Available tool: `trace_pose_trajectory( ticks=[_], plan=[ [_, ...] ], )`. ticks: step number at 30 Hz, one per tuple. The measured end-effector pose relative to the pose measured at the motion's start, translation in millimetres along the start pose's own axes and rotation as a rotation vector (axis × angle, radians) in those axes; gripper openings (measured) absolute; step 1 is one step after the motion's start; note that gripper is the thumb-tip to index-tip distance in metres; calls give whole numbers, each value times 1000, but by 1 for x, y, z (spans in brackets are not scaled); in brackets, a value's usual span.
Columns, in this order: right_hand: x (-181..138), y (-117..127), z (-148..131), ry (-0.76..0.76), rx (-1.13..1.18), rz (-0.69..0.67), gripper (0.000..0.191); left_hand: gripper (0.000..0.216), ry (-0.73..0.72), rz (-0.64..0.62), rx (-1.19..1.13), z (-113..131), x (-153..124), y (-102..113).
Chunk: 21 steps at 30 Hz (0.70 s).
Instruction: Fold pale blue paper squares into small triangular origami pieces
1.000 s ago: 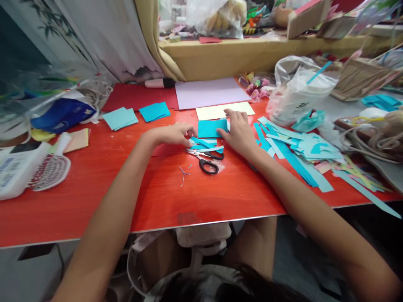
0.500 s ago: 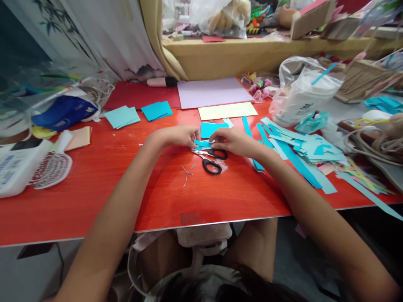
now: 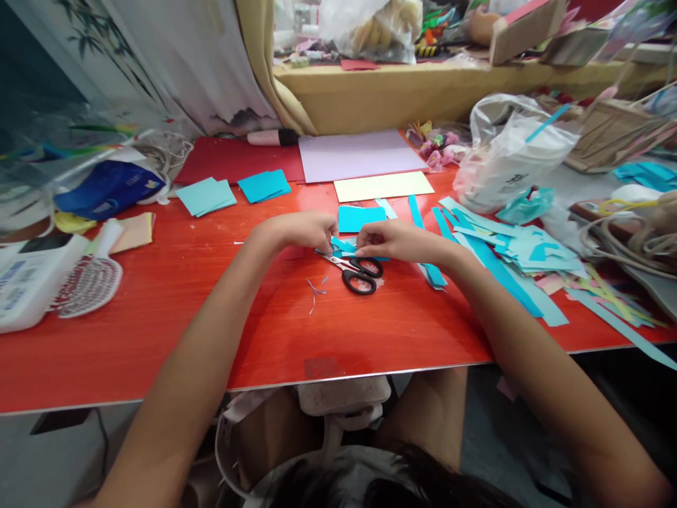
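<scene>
My left hand (image 3: pixel 304 230) and my right hand (image 3: pixel 394 240) meet over the middle of the red table (image 3: pixel 174 310). Both pinch small blue paper strips (image 3: pixel 343 246) that lie between them, fingers pressed together. Black-handled scissors (image 3: pixel 355 271) rest on the table right below the strips, blades pointing left. A blue paper rectangle (image 3: pixel 361 217) lies just behind the hands.
A heap of blue paper offcuts (image 3: pixel 508 247) and a plastic bag (image 3: pixel 510 155) fill the right side. Lilac (image 3: pixel 360 154), cream (image 3: pixel 383 186) and red sheets lie at the back, with two stacks of blue squares (image 3: pixel 233 190). A white brush (image 3: pixel 87 282) sits at the left.
My right hand has left the blue rectangle and come down and left to meet my left hand at the strips above the scissors. The left hand has barely moved.
</scene>
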State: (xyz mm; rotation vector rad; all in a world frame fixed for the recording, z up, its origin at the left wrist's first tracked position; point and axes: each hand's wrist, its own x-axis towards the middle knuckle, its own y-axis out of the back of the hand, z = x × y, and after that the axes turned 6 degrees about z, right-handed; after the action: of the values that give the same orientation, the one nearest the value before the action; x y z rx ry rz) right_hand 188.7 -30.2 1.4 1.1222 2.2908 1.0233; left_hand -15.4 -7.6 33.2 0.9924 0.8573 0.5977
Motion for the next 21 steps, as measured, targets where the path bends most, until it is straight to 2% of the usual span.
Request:
trace_pose_trajectory(
  ticks=[7, 14, 17, 21],
  plan=[
    [0, 3, 0, -21, -4, -39, 19, 45, -27, -72, -103, -9, -6, 6],
    [-1, 2, 2, -11, -15, -10, 18, 26, -50, -84, -115, -32, -15, 12],
    [1, -1, 3, -1, -24, 8, 19, 27, -23, -78, -163, -42, -20, 15],
    [2, -3, 4, 29, -37, 74, 26, 30, 2, -149, -242, -51, -26, 19]
  ],
)
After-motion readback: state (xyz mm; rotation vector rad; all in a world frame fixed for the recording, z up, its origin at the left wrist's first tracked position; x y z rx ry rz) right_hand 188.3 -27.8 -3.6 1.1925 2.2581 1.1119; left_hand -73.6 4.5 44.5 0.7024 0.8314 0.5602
